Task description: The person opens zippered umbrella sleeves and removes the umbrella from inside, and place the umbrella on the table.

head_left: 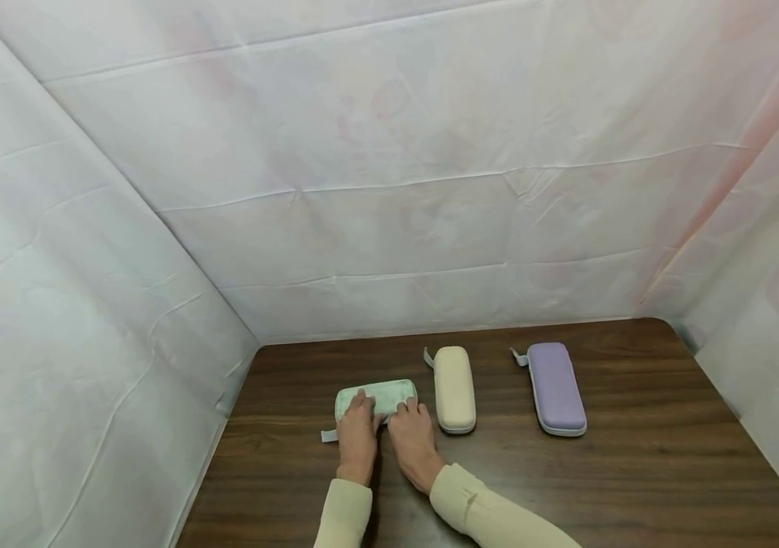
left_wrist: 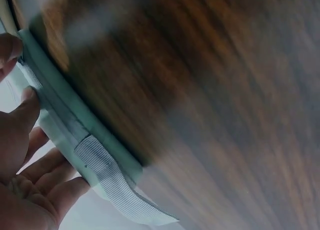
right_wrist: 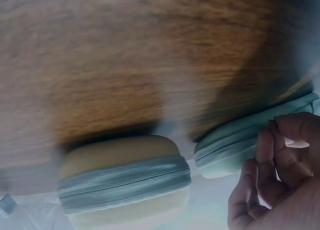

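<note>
In the head view, the green case lies crosswise on the wood-grained bench, left of the cream case and the purple case, which both stretch away from the person. Both hands are on the green case, close beside each other: the left hand grips its left part, fingers over the top, while the right hand is at its near right edge, thumb hidden from above. The left wrist view shows what the head view hides: the left thumb presses the zipped side, and a ribbed grey strap hangs from the end of that side. From the right wrist, the right thumb and fingertips come together in a pinch at the green case's zipped edge; what small part lies between them cannot be made out. That view also reveals a grey zip band around the cream case's near end, just beside the green one. The purple case's full shape shows only from the head.
</note>
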Action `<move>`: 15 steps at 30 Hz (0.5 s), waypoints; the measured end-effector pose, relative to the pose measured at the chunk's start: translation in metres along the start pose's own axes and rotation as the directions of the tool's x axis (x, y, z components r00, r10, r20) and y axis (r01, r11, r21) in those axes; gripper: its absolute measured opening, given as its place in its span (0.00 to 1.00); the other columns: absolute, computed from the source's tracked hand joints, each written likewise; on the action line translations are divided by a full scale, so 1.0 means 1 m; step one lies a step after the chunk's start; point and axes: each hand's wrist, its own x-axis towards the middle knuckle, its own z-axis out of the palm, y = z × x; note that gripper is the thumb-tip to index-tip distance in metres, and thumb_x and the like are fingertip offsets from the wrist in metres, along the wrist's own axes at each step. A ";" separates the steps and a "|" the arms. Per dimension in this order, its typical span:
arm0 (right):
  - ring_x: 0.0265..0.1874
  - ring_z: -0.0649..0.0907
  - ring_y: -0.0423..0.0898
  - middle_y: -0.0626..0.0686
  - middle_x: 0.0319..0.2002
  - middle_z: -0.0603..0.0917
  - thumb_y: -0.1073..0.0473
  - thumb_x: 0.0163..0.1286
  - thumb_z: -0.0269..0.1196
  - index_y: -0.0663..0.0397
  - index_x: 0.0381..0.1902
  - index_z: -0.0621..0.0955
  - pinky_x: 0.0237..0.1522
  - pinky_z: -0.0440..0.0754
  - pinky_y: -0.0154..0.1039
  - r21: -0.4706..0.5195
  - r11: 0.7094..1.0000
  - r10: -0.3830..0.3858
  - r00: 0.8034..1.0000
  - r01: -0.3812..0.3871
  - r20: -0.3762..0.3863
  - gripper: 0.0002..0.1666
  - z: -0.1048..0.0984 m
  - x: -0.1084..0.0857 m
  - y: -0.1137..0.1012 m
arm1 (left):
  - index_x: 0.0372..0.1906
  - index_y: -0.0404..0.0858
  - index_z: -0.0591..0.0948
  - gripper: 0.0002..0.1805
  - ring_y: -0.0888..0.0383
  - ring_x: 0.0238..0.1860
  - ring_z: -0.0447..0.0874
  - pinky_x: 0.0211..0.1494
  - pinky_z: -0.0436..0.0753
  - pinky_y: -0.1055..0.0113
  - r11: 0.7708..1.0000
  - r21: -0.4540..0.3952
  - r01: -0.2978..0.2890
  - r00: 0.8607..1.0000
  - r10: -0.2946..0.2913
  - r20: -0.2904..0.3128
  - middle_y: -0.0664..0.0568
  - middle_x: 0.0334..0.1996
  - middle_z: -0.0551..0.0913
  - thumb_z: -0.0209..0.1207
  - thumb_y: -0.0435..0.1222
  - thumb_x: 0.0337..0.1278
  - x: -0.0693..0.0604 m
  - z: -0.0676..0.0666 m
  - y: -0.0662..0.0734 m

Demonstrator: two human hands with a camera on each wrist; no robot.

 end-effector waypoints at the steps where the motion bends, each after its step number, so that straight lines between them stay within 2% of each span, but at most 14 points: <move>1: 0.42 0.77 0.48 0.48 0.36 0.83 0.56 0.68 0.74 0.45 0.28 0.87 0.46 0.78 0.43 -0.003 1.000 0.002 1.000 -0.002 -0.005 0.08 0.000 0.000 -0.001 | 0.47 0.34 0.90 0.20 0.39 0.56 0.88 0.48 0.88 0.45 1.000 0.000 0.001 1.000 -0.001 -0.006 0.36 0.59 0.86 0.79 0.39 0.50 0.000 0.000 0.000; 6: 0.42 0.77 0.48 0.48 0.36 0.83 0.56 0.67 0.74 0.45 0.28 0.88 0.46 0.78 0.43 0.003 1.000 0.006 1.000 -0.006 -0.018 0.07 0.002 0.001 -0.001 | 0.49 0.33 0.90 0.21 0.39 0.57 0.87 0.51 0.87 0.44 1.000 0.004 -0.005 1.000 0.005 0.027 0.35 0.58 0.86 0.78 0.39 0.52 0.003 -0.002 -0.002; 10: 0.42 0.77 0.48 0.49 0.36 0.83 0.57 0.66 0.75 0.46 0.28 0.88 0.46 0.78 0.44 0.009 1.000 0.003 1.000 -0.003 -0.019 0.07 0.000 -0.001 0.000 | 0.52 0.33 0.90 0.21 0.32 0.62 0.83 0.58 0.84 0.37 1.000 0.004 -0.027 0.994 0.026 0.108 0.32 0.59 0.86 0.77 0.37 0.54 0.007 -0.008 -0.005; 13: 0.42 0.78 0.48 0.48 0.35 0.83 0.57 0.65 0.76 0.46 0.28 0.88 0.47 0.78 0.44 0.007 1.000 0.003 1.000 -0.002 -0.014 0.07 0.001 -0.001 0.002 | 0.54 0.34 0.90 0.20 0.29 0.64 0.80 0.57 0.82 0.33 0.999 0.000 -0.038 0.986 0.038 0.160 0.33 0.60 0.85 0.75 0.35 0.55 0.009 -0.013 -0.008; 15: 0.43 0.78 0.48 0.48 0.35 0.83 0.57 0.65 0.76 0.46 0.28 0.88 0.48 0.78 0.44 0.005 1.000 0.003 1.000 -0.003 -0.009 0.07 0.001 -0.001 0.004 | 0.55 0.35 0.90 0.20 0.28 0.64 0.80 0.54 0.84 0.33 0.999 -0.004 -0.042 0.983 0.042 0.180 0.34 0.61 0.85 0.75 0.34 0.56 0.010 -0.015 -0.010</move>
